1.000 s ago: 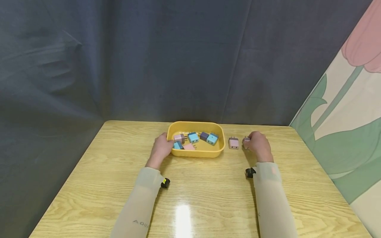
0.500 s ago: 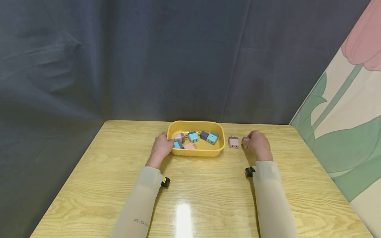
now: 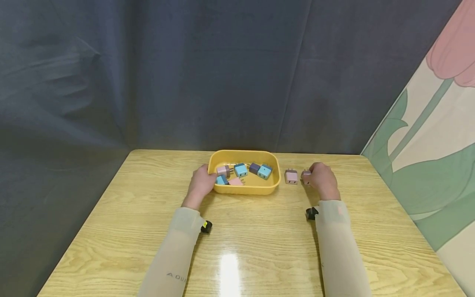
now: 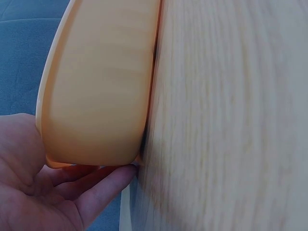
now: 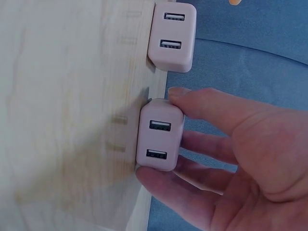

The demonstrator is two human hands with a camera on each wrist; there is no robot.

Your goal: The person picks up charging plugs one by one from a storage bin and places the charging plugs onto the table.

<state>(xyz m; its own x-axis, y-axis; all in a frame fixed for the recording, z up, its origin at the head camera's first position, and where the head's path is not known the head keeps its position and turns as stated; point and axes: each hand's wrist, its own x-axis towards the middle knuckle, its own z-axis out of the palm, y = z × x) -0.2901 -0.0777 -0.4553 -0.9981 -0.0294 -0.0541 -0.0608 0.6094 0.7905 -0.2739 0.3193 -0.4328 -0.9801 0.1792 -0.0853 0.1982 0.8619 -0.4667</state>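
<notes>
My left hand [image 3: 201, 181] grips the left end of a yellow plastic basket [image 3: 245, 191]. The left wrist view shows its fingers [image 4: 103, 195] under the basket's end wall [image 4: 96, 86], with the thumb side at the rim. On the table right of the basket, my right hand [image 3: 323, 180] pinches a pink USB wall charger [image 5: 161, 137] between thumb and fingers. Its two USB ports face the wrist camera and its prongs point away toward the back. Beside it, a short gap to the left, lies a matching pink charger [image 3: 291, 177], aligned the same way.
Inside the basket lie several chargers: a pink one with a mauve end [image 3: 223, 171], a light blue one [image 3: 241, 170], a dark purple one [image 3: 254, 168] and others. A dark curtain [image 3: 222, 82] hangs behind the wooden table [image 3: 259, 231]; a flower-patterned cloth [image 3: 438, 165] is at right.
Both hands keep their places and their holds. In the head view the whole scene sits only a few pixels higher than before.
</notes>
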